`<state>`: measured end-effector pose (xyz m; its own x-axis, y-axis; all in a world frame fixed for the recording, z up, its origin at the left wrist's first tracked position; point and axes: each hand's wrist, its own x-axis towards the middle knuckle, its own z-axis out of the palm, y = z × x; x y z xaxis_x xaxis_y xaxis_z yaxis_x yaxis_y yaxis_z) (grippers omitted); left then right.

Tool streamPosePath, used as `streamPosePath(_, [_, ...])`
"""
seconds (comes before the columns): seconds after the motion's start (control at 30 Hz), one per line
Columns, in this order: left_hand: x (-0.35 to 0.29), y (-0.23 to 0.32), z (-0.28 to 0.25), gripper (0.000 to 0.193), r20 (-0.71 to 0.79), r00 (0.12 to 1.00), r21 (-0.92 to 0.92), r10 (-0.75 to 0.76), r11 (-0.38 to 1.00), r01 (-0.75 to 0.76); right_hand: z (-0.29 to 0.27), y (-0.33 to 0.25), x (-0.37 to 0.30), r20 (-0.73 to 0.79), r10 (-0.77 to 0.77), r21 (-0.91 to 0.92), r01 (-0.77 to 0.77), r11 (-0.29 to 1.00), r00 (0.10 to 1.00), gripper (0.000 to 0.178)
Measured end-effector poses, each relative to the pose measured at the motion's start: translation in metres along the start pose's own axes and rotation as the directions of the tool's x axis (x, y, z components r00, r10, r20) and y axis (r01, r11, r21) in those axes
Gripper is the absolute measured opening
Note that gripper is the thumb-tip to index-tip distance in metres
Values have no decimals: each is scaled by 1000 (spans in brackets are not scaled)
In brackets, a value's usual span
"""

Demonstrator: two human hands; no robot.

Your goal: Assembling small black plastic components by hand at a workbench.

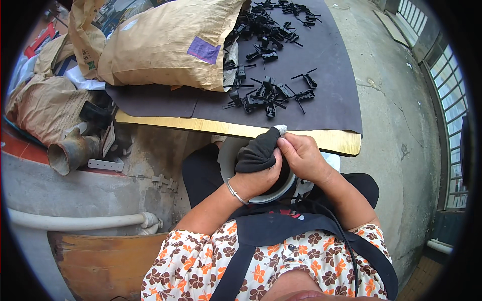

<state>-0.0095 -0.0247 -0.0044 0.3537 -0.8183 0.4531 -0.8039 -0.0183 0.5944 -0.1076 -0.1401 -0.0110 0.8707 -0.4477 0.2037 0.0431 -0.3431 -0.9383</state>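
Note:
Over the bucket, both my hands are together at a piece of black cloth (257, 152) with a pale grey tip, glove-like in look. My left hand (258, 180), a silver bangle at its wrist, has its bare thumb pressed along the cloth; its other fingers are covered by the fabric or behind it. Close against it, my right hand (306, 158) pinches the cloth by the grey tip. Beneath them is a white bucket (227, 153) between my knees, its dark inside mostly hidden. Several black plastic clips (268, 95) with thin stems lie loose on the table just beyond.
The table (331, 90) has a dark cover and a pale wooden front edge (201, 125). A large brown paper sack (165, 45) lies on it at left, with more black clips by its mouth. At far left are a rusty pipe piece (70, 153) and a white pipe (80, 219).

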Motion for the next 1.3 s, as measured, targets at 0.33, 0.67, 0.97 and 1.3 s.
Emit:
streamPosePath(0.33, [8,3,-27,42,293,885,-685,-361,566,458,-29,-10,2,179,-3,-213,42,976,984,13])
streamPosePath(0.67, [3,6,-22,31,422,850,-700,-314,482,526,-29,-10,1,98,86,77,-93,993,991,16])
streamPosePath(0.97, [1,-3,-14,25,260,937,-599,-233,723,345,-24,-6,3,160,-143,13,142,990,977,21])
streamPosePath(1.3, [-5,-7,-15,19,122,988,-218,-89,969,115,-2,-4,7,186,-8,20,4,1000,982,28])
